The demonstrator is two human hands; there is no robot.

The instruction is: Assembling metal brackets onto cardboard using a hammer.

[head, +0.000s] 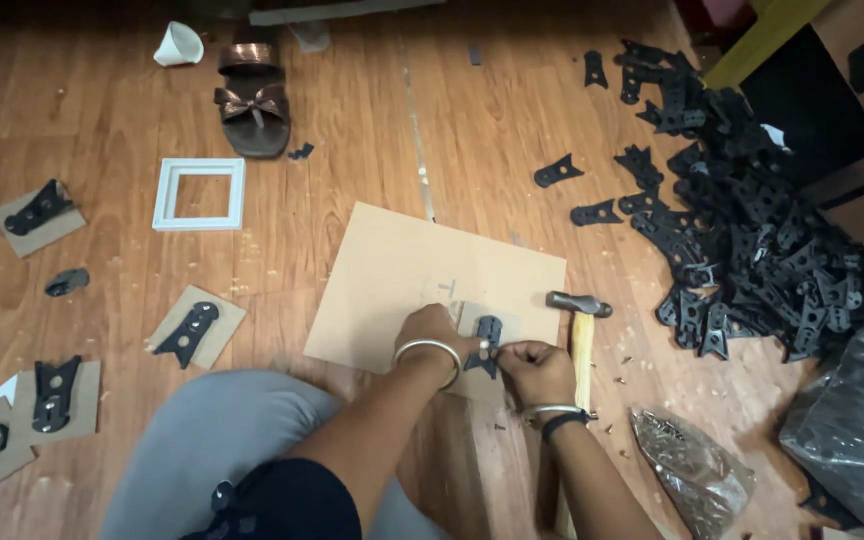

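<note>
We pinched the flat black metal bracket point(488, 345) between the fingers of our left hand point(435, 338) and right hand point(534, 371), at the near edge of the tan cardboard sheet point(402, 275) on the wooden floor point(352, 130). We judged ourselves mid-positioning, seemingly setting a small fastener; next the wooden-handled hammer point(581, 320), just beside our right hand, would call for a freed hand.

A single view, from a camera worn on the person's head, looks steeply down at the wooden floor point(372, 130) from close above. The person's knee fills the lower left of the frame, and both forearms reach up from the bottom edge to the lower centre. The far floor runs along the top edge, a heap of black brackets point(762, 240) at right.
</note>
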